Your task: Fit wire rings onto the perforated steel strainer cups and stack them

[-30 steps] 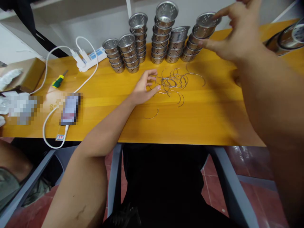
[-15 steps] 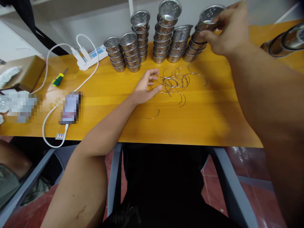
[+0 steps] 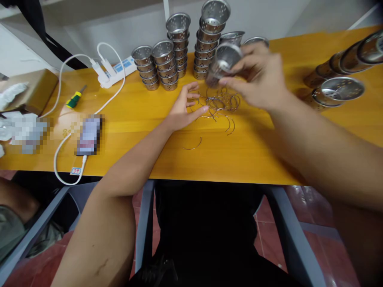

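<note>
My right hand (image 3: 259, 77) grips a perforated metal cup (image 3: 222, 61), tilted and blurred, above a heap of curved wire handles (image 3: 220, 104) on the yellow table (image 3: 143, 131). My left hand (image 3: 184, 107) rests on the table at the heap's left edge, fingers curled loosely apart and touching the wires. One wire handle (image 3: 193, 145) lies alone nearer to me. Stacks of the same perforated cups (image 3: 206, 44) stand along the table's far edge.
A row of nested cups (image 3: 347, 59) lies on its side at the right, with a single cup (image 3: 339, 91) before it. At the left are a white power strip (image 3: 115, 71), a screwdriver (image 3: 74, 99), a phone (image 3: 89, 136) on a cable, and a cardboard box (image 3: 36, 89).
My right hand took a cup off the top of the right-hand stack and brought it down and left over the wire heap. The left hand stayed put.
</note>
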### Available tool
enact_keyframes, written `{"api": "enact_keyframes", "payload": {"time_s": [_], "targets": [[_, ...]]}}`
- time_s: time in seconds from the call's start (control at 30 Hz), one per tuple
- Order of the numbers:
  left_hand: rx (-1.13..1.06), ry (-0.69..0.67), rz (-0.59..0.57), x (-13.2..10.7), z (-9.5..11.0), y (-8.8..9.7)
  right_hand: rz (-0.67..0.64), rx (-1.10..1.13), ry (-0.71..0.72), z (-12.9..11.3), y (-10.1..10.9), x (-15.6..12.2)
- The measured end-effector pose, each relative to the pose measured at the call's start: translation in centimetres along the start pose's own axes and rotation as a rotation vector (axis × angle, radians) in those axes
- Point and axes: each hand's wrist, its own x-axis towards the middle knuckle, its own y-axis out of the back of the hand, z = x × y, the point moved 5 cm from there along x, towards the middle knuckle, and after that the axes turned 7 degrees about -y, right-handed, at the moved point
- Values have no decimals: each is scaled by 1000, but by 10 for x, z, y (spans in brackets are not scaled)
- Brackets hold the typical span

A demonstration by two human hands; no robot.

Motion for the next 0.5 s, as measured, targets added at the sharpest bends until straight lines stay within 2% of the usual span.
{"api": "enact_keyframes", "payload": {"time_s": [0.1,0.17,0.23,0.33,0.43,0.5], "targets": [[-8,-35,-5,2,3,-3,-121,61,-60,-29,-39,-36],[-9,-63,-2,2,5,-3,-158,66,-104,-39,-52,-50],[-3,-94,6,3,7,-2,-173,61,-131,-41,-55,-55],[25,-123,10,3,4,1,-147,6,-123,-35,-40,-52],[65,-120,11,3,-3,5,-50,-186,-134,-16,-4,-42],[85,-114,27,3,-8,7,-9,-396,-248,3,24,-35]]}}
